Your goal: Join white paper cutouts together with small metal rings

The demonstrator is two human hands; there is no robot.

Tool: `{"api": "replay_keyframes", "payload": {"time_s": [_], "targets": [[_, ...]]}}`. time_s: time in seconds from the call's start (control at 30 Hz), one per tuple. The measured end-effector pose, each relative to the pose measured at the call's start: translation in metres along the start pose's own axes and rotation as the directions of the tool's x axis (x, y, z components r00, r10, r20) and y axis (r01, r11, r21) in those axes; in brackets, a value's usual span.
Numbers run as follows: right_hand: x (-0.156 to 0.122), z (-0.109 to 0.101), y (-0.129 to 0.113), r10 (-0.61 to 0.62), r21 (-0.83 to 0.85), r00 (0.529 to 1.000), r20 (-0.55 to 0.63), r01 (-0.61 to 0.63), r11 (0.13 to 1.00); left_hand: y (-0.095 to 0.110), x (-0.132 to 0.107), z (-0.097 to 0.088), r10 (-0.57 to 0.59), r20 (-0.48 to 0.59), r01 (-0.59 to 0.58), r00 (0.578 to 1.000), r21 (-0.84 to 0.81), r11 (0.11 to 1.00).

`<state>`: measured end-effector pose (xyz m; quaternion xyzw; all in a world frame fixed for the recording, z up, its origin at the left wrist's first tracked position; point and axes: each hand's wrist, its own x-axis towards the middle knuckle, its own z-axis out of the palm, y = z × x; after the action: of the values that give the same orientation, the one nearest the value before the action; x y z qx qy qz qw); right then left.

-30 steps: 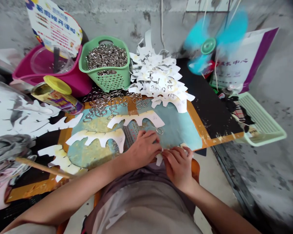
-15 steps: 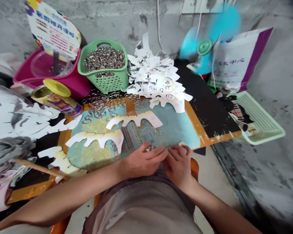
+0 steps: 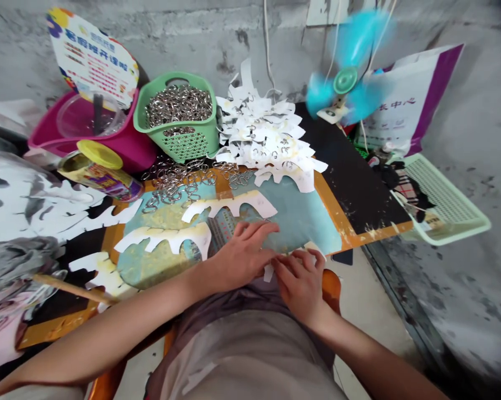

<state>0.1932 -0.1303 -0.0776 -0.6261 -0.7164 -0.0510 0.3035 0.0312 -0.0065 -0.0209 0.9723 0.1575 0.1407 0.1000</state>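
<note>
At the table's near edge, my right hand point(image 3: 302, 280) pinches a white cut-out strip point(image 3: 269, 273); its pale ends show on both sides of the fingers, and the rest is hidden. My left hand point(image 3: 244, 253) hovers just left of it, index finger stretched over the table and thumb apart near the strip. The fingers cover the spot where a loose metal ring lay, so the ring is hidden. Two similar scalloped strips lie on the blue board: one just beyond my left hand point(image 3: 231, 205), another to its left point(image 3: 165, 238).
Loose metal rings point(image 3: 171, 183) lie before a green basket point(image 3: 192, 144) of rings. White strips are heaped point(image 3: 267, 128) at the back. A blue fan point(image 3: 345, 80) spins at right. A yellow-lidded can point(image 3: 104, 175), magenta bin point(image 3: 134, 144), wooden stick point(image 3: 73, 289) and pale green tray point(image 3: 459, 194) surround the work.
My left hand has parted from the right and reached forward over the loose ring, fingers spreading. More of the strip shows below the right fingers. My right hand stays about where it was.
</note>
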Motion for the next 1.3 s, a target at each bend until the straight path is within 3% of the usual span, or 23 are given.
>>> {"api": "replay_keyframes", "payload": {"time_s": [0.1,0.27,0.4,0.53,0.83,0.93,1.03,1.2,1.3], "targets": [[0.002,-0.001,-0.003,0.01,-0.018,1.0,0.018,-0.009,1.0,-0.001,0.007,0.002,0.034,0.058,-0.035,0.998,0.024,0.999],[0.005,-0.002,-0.005,0.053,-0.004,0.997,0.06,-0.052,0.999,0.014,-0.01,0.012,0.131,-0.089,-0.113,0.987,0.179,0.977],[0.004,-0.003,-0.004,0.053,0.001,0.995,0.09,-0.054,0.999,0.026,-0.031,0.027,0.019,-0.248,0.03,0.968,0.19,0.981],[0.003,-0.005,0.001,0.028,0.026,0.994,0.11,-0.031,0.999,0.029,-0.036,0.034,-0.072,-0.267,0.124,0.961,0.183,0.975],[0.025,-0.017,0.009,0.011,0.138,0.965,0.262,-0.048,0.989,0.032,-0.035,0.034,-0.057,-0.342,0.129,0.938,0.193,0.973],[0.033,-0.02,0.009,-0.043,0.088,0.944,0.328,0.015,0.996,0.032,-0.036,0.034,-0.06,-0.344,0.132,0.937,0.19,0.973],[0.029,-0.016,0.009,-0.079,0.061,0.953,0.294,0.064,0.996,0.032,-0.037,0.035,-0.084,-0.338,0.146,0.937,0.164,0.976],[0.014,-0.004,0.011,-0.052,0.094,0.983,0.175,0.035,0.995,0.035,-0.038,0.037,-0.126,-0.331,0.183,0.935,0.146,0.972],[0.014,-0.005,0.013,-0.053,0.091,0.983,0.177,0.037,0.995,0.037,-0.04,0.039,-0.136,-0.333,0.195,0.933,0.15,0.969]]}}
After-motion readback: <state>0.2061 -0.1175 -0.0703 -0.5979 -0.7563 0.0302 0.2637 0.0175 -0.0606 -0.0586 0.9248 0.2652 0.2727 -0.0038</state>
